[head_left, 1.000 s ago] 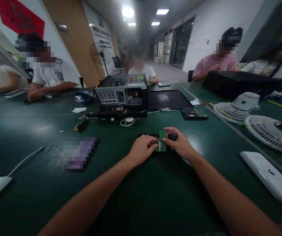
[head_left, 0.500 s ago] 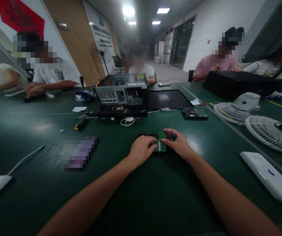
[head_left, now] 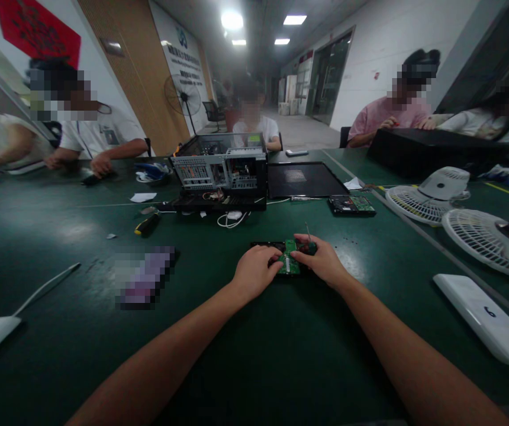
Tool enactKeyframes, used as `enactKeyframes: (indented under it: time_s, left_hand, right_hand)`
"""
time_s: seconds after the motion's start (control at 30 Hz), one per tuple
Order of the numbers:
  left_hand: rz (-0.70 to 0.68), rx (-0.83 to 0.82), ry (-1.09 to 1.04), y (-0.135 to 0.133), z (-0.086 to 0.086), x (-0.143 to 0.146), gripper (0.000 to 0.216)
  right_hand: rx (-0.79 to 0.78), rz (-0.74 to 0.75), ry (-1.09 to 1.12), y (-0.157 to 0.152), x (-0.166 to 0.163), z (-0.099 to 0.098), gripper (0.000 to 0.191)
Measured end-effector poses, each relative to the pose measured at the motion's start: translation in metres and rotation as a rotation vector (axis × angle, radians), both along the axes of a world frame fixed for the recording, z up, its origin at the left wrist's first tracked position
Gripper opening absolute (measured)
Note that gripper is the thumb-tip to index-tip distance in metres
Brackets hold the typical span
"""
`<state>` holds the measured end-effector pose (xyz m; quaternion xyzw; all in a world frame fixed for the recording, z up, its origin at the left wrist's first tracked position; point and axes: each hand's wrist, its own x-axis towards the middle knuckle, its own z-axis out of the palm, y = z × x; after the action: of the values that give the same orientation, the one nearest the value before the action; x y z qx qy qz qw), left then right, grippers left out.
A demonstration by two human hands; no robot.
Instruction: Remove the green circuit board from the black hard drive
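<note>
A hard drive with a green circuit board (head_left: 290, 265) lies on the table between my hands. My left hand (head_left: 255, 269) grips its left side, with thumb and fingertips at the board's edge. Tucked in my right hand (head_left: 323, 259) is a small screwdriver (head_left: 312, 247), its dark handle against the palm and its thin shaft pointing up. The thumb and index finger of that hand also touch the board's right edge. My fingers cover both sides of the drive.
Ahead stands an opened computer case (head_left: 219, 171) beside a black panel (head_left: 305, 178). Another hard drive (head_left: 352, 205) lies right of centre. A yellow-black screwdriver (head_left: 147, 225) and a blurred phone (head_left: 150, 277) are to the left, a white power bank (head_left: 487, 319) and fan parts (head_left: 445, 189) to the right.
The screwdriver's shaft leans slightly more to the left. My hands have barely shifted on the drive. Across the table at left, a person's hand has moved to the right.
</note>
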<state>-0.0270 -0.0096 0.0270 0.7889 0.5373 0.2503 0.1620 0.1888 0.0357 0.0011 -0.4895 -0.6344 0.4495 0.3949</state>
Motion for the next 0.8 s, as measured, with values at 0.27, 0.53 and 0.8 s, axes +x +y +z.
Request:
enactKeyframes:
  time_s: [0.27, 0.53, 0.8]
  left_hand:
    - [-0.099, 0.180, 0.111, -0.012, 0.000, 0.010, 0.025]
    - [-0.201, 0.263, 0.254, -0.032, -0.010, 0.025, 0.037]
    - [-0.173, 0.293, 0.304, -0.033, -0.009, 0.022, 0.032]
  right_hand:
    - [0.026, -0.035, -0.098, 0.003, 0.001, -0.005, 0.057]
    - [0.058, -0.029, -0.134, 0.005, 0.002, -0.006, 0.055]
    - [-0.003, -0.120, -0.059, 0.003, 0.003, -0.004, 0.051]
